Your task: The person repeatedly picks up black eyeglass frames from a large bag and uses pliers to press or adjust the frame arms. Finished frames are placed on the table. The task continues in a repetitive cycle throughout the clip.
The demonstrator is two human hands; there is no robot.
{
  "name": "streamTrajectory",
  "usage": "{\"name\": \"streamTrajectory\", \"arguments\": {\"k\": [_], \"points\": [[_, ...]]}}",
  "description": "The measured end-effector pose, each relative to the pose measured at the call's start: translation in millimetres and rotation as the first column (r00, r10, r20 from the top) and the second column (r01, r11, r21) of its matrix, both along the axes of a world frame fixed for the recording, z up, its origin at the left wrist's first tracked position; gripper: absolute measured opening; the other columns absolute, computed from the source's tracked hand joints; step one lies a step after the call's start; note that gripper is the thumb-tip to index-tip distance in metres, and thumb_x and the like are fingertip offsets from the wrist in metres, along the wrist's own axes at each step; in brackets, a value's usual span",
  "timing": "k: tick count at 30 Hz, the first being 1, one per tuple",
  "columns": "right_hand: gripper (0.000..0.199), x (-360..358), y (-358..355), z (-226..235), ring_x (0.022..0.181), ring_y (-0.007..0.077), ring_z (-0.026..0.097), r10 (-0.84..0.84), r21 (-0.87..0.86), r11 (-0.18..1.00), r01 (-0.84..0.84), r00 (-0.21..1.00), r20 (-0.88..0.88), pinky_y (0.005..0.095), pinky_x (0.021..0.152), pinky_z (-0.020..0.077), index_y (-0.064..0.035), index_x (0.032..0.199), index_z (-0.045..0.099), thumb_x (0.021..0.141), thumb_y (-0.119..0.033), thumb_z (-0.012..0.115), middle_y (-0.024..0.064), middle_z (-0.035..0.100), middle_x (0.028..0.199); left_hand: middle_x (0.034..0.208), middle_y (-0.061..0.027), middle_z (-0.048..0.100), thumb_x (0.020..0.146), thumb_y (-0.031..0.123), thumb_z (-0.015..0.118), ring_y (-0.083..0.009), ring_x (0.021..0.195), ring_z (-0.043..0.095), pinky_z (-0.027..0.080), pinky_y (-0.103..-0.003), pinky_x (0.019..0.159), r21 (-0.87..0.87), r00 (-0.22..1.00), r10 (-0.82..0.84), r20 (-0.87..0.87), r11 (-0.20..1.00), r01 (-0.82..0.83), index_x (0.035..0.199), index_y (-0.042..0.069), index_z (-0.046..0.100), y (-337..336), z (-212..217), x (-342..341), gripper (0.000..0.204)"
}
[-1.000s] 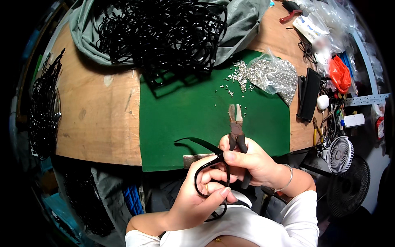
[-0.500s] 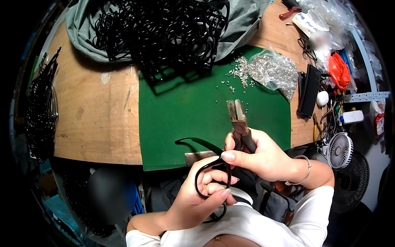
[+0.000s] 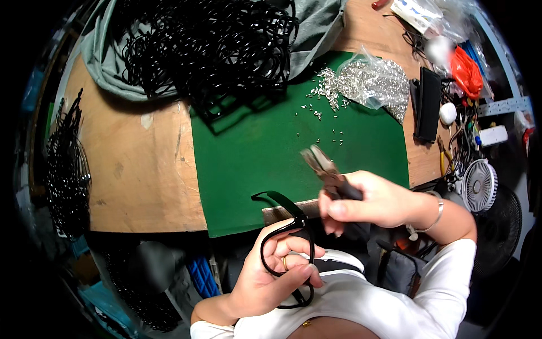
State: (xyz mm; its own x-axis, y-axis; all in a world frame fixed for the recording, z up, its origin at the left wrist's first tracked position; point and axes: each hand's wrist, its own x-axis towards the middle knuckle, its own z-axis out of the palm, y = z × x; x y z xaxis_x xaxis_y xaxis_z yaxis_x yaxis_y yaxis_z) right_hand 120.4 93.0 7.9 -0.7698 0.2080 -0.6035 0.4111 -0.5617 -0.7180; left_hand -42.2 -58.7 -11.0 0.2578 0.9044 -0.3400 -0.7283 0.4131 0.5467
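My left hand (image 3: 270,277) is curled around a loop of black cord (image 3: 285,248), thumb and fingers pinching it low in front of my white shirt (image 3: 395,305). The cord arcs up from my grip and over the near edge of the green mat (image 3: 265,152), its free end lying flat on the mat just past a small brownish strip (image 3: 288,213) that sits along that edge.

My right hand (image 3: 377,200) is clenched on the dark handles of a pair of pliers (image 3: 329,172) — the metal nose points up and to the left, hanging above the green mat. The nose is a little blurred and I cannot tell whether it is parted or closed. The pliers are near the top of the cord loop but not touching it. A thin bracelet (image 3: 435,212) rides on my right wrist.

Farther out on the mat lies a clear bag of small silver metal pieces (image 3: 375,82), with loose pieces scattered beside it toward the centre. Beyond the mat's far left corner a big tangle of black cord loops (image 3: 203,45) is heaped on a grey cloth (image 3: 99,62). The mat rests on a wooden tabletop (image 3: 135,164), and another bundle of black loops (image 3: 68,169) hangs at its left edge. To my right — past the mat — stand a flat black case (image 3: 427,104) and a small white fan (image 3: 479,185).
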Motion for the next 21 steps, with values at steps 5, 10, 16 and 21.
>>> {"name": "streamTrajectory", "arguments": {"k": [5,10,16,21], "points": [[0.041,19.5,0.6,7.0,0.071,0.0142,0.054,0.488,0.166,0.854,-0.493,0.87,0.072,0.0277,0.063,0.0432,0.0023,0.091,0.052,0.086,-0.038,0.045,0.0088,0.058,0.074,0.102,-0.0157,0.05,0.08,-0.011,0.043,-0.0191,0.079,0.059,0.049,-0.028,0.069,-0.021,0.998,-0.059,-0.011,0.998,0.058,0.123,0.002,0.03,-1.2,0.4,-2.8,0.047],[0.037,9.8,4.5,23.6,0.062,0.0149,0.052,0.518,0.226,0.806,-0.546,0.837,0.177,0.0296,0.056,0.0423,-0.0012,0.089,0.051,0.087,-0.037,0.045,0.0058,0.054,0.066,0.103,-0.0165,0.05,0.079,-0.01,0.044,-0.0194,0.079,0.059,0.049,-0.03,0.071,0.01,0.996,-0.092,-0.009,0.996,0.092,0.121,0.001,0.031,-1.0,-1.3,-2.4,0.045],[0.043,-1.0,10.7,31.6,0.071,0.0315,0.057,0.586,0.277,0.717,-0.64,0.768,0.257,0.0367,0.066,0.0435,0.0059,0.091,0.052,0.085,-0.036,0.043,0.0208,0.057,0.073,0.103,-0.0166,0.05,0.079,-0.011,0.044,-0.0196,0.079,0.059,0.049,-0.029,0.071,-0.018,0.996,-0.086,0.001,0.996,0.086,0.121,0.001,0.031,-2.0,-0.9,-1.8,0.045],[0.039,-2.7,3.0,30.7,0.061,0.0352,0.057,0.513,0.426,0.639,-0.64,0.768,0.384,0.0391,0.06,0.0457,0.0058,0.079,0.055,0.083,-0.033,0.049,0.0206,0.056,0.063,0.103,-0.0164,0.05,0.079,-0.012,0.043,-0.02,0.078,0.059,0.049,-0.03,0.07,-0.01,0.997,-0.076,-0.008,0.997,0.076,0.122,0.003,0.031,-3.4,-2.0,2.4,0.046]]}}
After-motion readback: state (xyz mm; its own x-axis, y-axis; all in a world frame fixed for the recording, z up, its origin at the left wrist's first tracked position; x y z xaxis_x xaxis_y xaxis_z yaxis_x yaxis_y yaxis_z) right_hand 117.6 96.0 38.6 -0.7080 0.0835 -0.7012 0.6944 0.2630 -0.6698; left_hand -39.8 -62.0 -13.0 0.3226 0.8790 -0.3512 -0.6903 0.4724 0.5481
